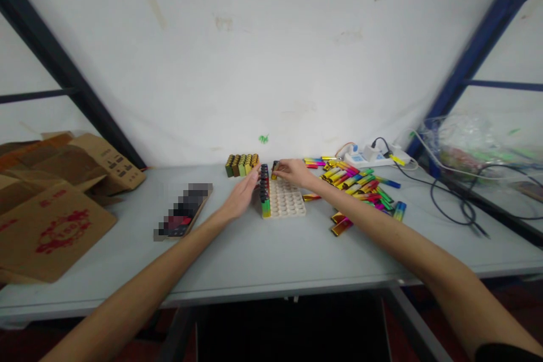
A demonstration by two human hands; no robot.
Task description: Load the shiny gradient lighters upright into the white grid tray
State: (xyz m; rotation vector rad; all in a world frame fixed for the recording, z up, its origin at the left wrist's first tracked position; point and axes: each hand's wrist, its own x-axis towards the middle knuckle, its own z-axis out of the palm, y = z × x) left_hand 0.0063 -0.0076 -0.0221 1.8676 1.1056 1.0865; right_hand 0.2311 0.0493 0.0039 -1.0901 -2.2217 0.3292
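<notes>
A cream tray (286, 201) with rows of round holes stands on the table in front of me. Along its left side runs a row of upright lighters (265, 203) with black tops and shiny coloured bodies. My left hand (242, 197) lies against the left of this row, its fingers stretched out near the far end. At the tray's far edge, my right hand (294, 172) pinches one upright lighter (275, 169) with a dark top and gold body. Whether that lighter sits in a hole is hidden by the fingers.
A loose pile of shiny coloured lighter bodies (352, 181) lies to the right. Behind the tray stands a block of upright gold-green pieces (241, 165). A phone-like, pixelated object (186, 212), cardboard boxes (55, 232), a power strip (369, 155) and black cables (462, 209) surround the work area.
</notes>
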